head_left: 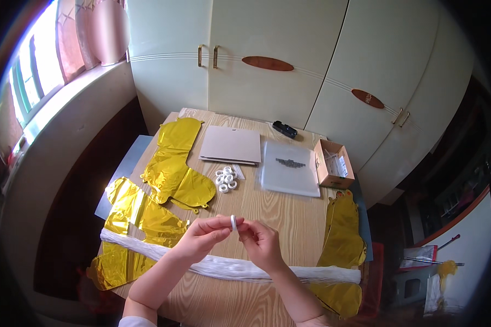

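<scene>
Left hand (204, 235), right hand (263, 246), both pinching one white ring (233, 222)

No text is readable; the clear plastic bags (289, 181) bear dark print (291, 163) (several lines, too small)

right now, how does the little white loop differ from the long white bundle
Pose: the little white loop is held between the left hand and right hand; the long white bundle lies across the table. Size: the loop is tiny, while the bundle spans most of the table. Both are white.
</scene>
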`<state>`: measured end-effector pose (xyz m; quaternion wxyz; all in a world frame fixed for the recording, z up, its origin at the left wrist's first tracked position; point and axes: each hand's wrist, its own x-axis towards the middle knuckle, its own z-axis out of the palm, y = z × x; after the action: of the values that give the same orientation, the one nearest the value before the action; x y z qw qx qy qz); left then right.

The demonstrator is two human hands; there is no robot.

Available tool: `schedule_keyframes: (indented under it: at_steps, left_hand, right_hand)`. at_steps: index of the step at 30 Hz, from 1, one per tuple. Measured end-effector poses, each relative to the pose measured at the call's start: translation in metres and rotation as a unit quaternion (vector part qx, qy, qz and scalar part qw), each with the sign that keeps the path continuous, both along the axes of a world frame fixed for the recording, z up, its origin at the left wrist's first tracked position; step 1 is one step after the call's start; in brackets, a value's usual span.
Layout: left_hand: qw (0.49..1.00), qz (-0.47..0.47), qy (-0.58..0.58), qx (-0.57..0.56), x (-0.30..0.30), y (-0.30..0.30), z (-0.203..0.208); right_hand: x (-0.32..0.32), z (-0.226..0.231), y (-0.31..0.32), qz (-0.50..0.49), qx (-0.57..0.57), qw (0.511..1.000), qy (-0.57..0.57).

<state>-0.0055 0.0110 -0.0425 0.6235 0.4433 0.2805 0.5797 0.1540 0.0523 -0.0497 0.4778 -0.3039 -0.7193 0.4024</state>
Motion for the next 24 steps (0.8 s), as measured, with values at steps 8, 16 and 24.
schedule_keyframes:
  at_steps: [8,16,24]
  left_hand:
    - [0.965,0.073,0.216,0.13,-0.001,0.003,-0.007]
    - [0.95,0.133,0.252,0.128,0.007,0.003,-0.013]
    - [0.975,0.098,0.189,0.064,0.001,0.005,-0.021]
  right_hand:
    - [-0.004,0.001,-0.004,-0.068,0.005,0.997,-0.018]
    - [-0.003,0.006,-0.001,-0.153,0.215,0.961,-0.081]
    - [0.008,0.014,0.009,-0.053,0.138,0.988,-0.035]
